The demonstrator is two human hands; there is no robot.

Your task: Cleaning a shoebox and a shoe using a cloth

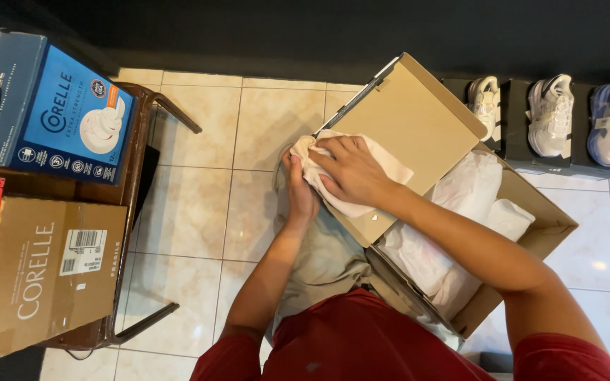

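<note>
Cardboard shoe box, open and stuffed with white tissue paper, rests on the person's lap. Its raised lid carries a pale cloth; right hand presses flat on it, left hand pinches its edge.

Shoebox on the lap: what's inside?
The open cardboard shoebox shows only crumpled white tissue paper; anything beneath is covered. The right hand presses a white cloth on its lid.

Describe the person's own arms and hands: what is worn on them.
Both forearms are bare. Short red sleeves show at the upper arms. The left hand and right hand wear no gloves; no ring, watch or bracelet shows.
</note>
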